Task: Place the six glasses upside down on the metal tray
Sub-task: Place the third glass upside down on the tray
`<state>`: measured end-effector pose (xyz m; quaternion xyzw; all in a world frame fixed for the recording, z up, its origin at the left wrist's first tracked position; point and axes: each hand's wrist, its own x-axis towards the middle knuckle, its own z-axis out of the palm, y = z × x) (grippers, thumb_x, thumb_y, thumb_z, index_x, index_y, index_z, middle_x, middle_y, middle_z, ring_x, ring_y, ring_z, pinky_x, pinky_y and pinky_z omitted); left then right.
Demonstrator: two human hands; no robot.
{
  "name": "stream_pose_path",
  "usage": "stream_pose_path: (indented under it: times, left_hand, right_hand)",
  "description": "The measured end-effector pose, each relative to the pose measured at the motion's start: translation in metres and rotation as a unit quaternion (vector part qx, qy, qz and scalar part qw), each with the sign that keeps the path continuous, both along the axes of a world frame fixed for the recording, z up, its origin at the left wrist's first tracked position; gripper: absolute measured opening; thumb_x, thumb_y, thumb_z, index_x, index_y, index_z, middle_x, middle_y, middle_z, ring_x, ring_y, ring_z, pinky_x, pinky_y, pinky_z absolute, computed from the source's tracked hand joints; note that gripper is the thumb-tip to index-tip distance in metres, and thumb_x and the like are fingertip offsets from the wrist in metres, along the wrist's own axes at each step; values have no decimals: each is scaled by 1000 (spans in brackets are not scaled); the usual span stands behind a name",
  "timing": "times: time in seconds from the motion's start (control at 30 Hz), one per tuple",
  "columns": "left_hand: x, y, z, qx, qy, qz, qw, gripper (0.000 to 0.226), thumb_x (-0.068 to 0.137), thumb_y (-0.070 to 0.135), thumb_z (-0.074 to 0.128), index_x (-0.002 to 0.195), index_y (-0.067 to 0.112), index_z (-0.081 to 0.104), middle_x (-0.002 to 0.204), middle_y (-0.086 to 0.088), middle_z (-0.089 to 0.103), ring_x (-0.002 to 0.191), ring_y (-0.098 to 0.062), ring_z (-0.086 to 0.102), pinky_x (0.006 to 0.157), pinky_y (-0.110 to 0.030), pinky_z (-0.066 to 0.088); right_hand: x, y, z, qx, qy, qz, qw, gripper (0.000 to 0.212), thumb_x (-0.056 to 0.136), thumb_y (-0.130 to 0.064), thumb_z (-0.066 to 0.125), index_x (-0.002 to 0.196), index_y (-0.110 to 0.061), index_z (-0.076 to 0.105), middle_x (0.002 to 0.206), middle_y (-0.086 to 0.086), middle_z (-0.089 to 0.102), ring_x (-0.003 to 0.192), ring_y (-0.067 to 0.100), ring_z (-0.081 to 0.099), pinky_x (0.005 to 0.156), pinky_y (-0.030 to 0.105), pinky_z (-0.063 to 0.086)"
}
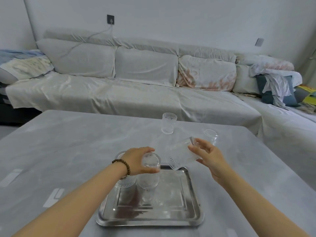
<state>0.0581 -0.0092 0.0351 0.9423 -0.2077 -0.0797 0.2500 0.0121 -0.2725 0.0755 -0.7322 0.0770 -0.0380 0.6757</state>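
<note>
A metal tray (179, 218) lies on the grey table in front of me. My left hand (136, 159) grips a clear ribbed glass (151, 162) from above, over the tray's far left part. My right hand (207, 155) holds a second glass (181, 154) tilted on its side, mouth down-left, above the tray's far edge. An inverted glass (125, 183) stands on the tray under my left wrist. Beyond the tray an upright glass (168, 123) stands on the table, and another glass (211, 136) sits partly hidden behind my right fingers.
The grey table (68, 142) stretches wide on both sides of the tray. A long sofa (136, 93) with a pale cover and cushions runs behind it. Piled clothes (277, 86) lie on the sofa's right end.
</note>
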Motion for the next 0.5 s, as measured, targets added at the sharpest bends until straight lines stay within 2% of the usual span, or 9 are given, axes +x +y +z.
stream_pose_path:
  times: [0.07, 0.13, 0.2, 0.4, 0.5]
  left_hand:
    - [0, 1, -1, 13, -9, -10, 1000, 93, 57, 75, 65, 136, 34, 39, 137, 12, 51, 124, -15, 47, 107, -33, 35]
    - [0, 1, -3, 12, -17, -14, 1000, 89, 56, 72, 69, 132, 34, 41, 131, 12, 55, 119, -15, 51, 104, -32, 38]
    - [1, 0, -5, 6, -17, -8, 1000, 89, 54, 74, 68, 130, 36, 42, 127, 13, 57, 116, -15, 52, 102, -33, 40]
    - [1, 0, -10, -5, -25, 6, 1000, 91, 47, 82, 61, 124, 39, 44, 120, 15, 60, 109, -13, 53, 97, -32, 43]
    - [1, 0, -10, -5, -22, 8, 1000, 92, 47, 82, 61, 126, 38, 43, 122, 13, 59, 111, -14, 53, 99, -36, 44]
  right_hand:
    - [-1, 0, -7, -66, -7, 0, 998, 67, 63, -32, 85, 124, -21, 60, 118, -5, 65, 103, 12, 66, 85, 26, 50]
    - [-3, 2, -11, -123, -18, 16, 992, 68, 60, -34, 87, 122, -24, 60, 113, -10, 65, 90, 3, 68, 77, 15, 50]
    - [-5, 5, -15, -170, -27, 38, 984, 68, 59, -34, 88, 120, -28, 60, 110, -12, 65, 85, -2, 67, 70, 10, 50]
    - [-5, 15, -26, -292, -21, 84, 952, 76, 61, -38, 87, 130, -24, 56, 127, -6, 60, 113, 13, 57, 101, 32, 46]
    - [-2, 20, -31, -314, -20, 94, 945, 77, 62, -38, 87, 131, -24, 55, 133, -4, 58, 119, 13, 54, 103, 29, 42]
